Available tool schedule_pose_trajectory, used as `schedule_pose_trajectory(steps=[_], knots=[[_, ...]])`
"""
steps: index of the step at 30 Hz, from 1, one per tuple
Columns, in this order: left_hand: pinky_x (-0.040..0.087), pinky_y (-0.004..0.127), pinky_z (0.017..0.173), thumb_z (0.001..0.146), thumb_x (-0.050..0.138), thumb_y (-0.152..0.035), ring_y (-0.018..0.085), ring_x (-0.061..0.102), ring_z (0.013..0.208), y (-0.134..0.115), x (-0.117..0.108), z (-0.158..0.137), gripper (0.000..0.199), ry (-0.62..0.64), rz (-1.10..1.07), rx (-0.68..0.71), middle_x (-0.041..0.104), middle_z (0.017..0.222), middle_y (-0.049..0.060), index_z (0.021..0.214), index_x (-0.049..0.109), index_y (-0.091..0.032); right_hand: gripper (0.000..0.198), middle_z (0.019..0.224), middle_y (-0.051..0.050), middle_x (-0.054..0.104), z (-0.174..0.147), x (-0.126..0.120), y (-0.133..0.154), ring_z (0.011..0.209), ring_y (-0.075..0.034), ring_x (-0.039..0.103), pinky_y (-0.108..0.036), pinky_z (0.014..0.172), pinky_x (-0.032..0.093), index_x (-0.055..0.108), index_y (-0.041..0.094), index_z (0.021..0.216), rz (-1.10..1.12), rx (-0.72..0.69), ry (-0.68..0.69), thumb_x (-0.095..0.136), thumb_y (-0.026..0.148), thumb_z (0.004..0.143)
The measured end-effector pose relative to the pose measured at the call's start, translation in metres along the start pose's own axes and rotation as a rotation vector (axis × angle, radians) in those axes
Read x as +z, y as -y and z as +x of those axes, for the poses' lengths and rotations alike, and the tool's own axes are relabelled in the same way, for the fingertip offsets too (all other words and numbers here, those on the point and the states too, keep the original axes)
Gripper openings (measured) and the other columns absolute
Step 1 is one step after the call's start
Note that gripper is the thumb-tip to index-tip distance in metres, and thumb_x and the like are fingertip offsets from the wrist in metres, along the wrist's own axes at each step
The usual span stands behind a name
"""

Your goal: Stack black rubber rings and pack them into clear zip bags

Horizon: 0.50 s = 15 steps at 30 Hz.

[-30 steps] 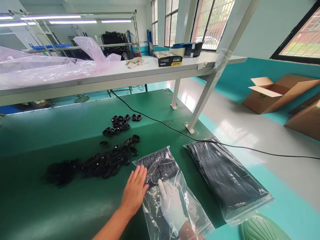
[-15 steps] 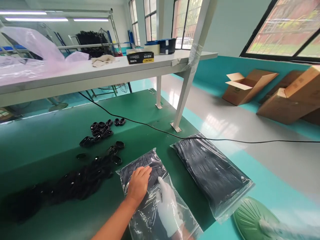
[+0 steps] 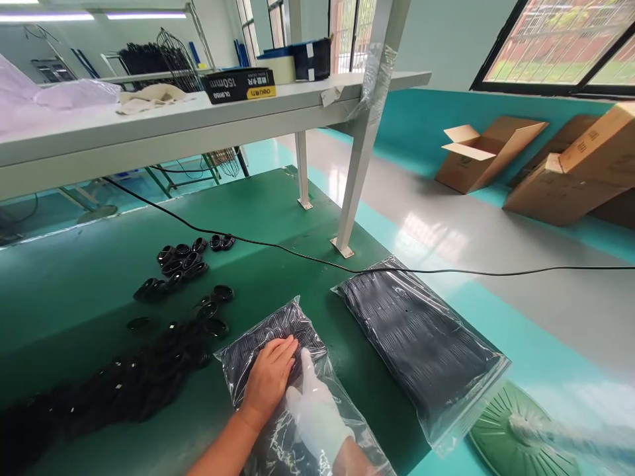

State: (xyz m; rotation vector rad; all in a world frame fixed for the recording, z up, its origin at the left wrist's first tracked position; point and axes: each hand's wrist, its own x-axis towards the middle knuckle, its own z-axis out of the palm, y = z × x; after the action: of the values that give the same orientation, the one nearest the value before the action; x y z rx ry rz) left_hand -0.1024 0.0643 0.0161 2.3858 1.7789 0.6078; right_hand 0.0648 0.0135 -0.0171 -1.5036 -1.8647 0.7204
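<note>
A clear plastic bag (image 3: pixel 354 413) lies on the green table, with closely layered black strips (image 3: pixel 253 340) in its far part. My bare left hand (image 3: pixel 270 377) rests flat on top of the bag over the strips, fingers stretched out. In a white glove, my right hand (image 3: pixel 317 410) is seen through the plastic and appears to be inside the bag. Its index finger and thumb are extended and apart, nearest the strips; the other fingers are hard to make out. A second clear bag (image 3: pixel 411 337), filled with similar black strips, lies to the right.
A heap of black parts (image 3: pixel 133 377) and several black ring-shaped pieces (image 3: pixel 181 261) are on the left of the green table (image 3: pixel 278 264). A black cable (image 3: pixel 282 248) crosses it. A raised white shelf (image 3: pixel 238 122) stands behind. Cardboard boxes (image 3: pixel 476 158) and a green round base (image 3: pixel 516 430) are at right.
The view has shifted slightly. My gloved right hand has moved a little farther up the bag, closer to my left hand. The left hand still lies on the plastic.
</note>
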Motion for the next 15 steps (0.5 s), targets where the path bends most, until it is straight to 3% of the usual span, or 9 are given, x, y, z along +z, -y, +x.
schedule_pose_trajectory(steps=[3,6,10,12,15], knots=[[0.048,0.035,0.090,0.087,0.040,-0.020,0.016,0.051,0.106,-0.001,-0.001,0.000,0.035,0.000,-0.020,-0.018,0.059,0.118,0.003,0.120,0.051,-0.022,0.034,0.075,-0.002,0.066,0.006,-0.011,0.000,0.066,-0.017,0.061,-0.031,0.059,0.044,0.059,0.030,0.107,0.113,0.117,0.067,0.052,0.040,0.075],[0.048,0.036,0.091,0.087,0.040,-0.019,0.016,0.051,0.107,-0.002,-0.001,0.000,0.036,0.007,-0.032,-0.035,0.059,0.118,0.003,0.121,0.049,-0.022,0.033,0.087,-0.002,0.064,0.018,-0.018,0.005,0.077,-0.017,0.061,-0.031,0.066,0.047,0.055,0.028,0.109,0.251,0.229,0.190,0.053,0.039,0.078],[0.047,0.036,0.091,0.087,0.040,-0.019,0.016,0.050,0.106,-0.002,-0.001,0.001,0.036,0.036,-0.026,-0.057,0.058,0.119,0.002,0.121,0.049,-0.022,0.032,0.107,-0.006,0.055,0.029,-0.011,0.016,0.090,-0.017,0.057,-0.036,0.076,0.049,0.051,0.017,0.110,0.284,0.263,0.241,0.051,0.036,0.084],[0.047,0.037,0.091,0.087,0.040,-0.019,0.016,0.050,0.106,-0.002,-0.001,0.001,0.035,0.039,-0.027,-0.062,0.058,0.120,0.001,0.121,0.049,-0.023,0.032,0.106,-0.006,0.056,0.030,-0.007,0.021,0.087,-0.016,0.057,-0.035,0.075,0.049,0.050,0.016,0.112,0.288,0.267,0.249,0.049,0.035,0.085],[0.047,0.037,0.091,0.088,0.039,-0.021,0.017,0.050,0.107,-0.001,-0.001,0.002,0.035,0.044,-0.036,-0.069,0.058,0.120,0.001,0.121,0.049,-0.024,0.037,0.087,0.000,0.061,0.027,-0.007,0.025,0.071,-0.012,0.058,-0.025,0.066,0.047,0.045,0.024,0.123,0.216,0.234,0.248,0.045,0.026,0.086]])
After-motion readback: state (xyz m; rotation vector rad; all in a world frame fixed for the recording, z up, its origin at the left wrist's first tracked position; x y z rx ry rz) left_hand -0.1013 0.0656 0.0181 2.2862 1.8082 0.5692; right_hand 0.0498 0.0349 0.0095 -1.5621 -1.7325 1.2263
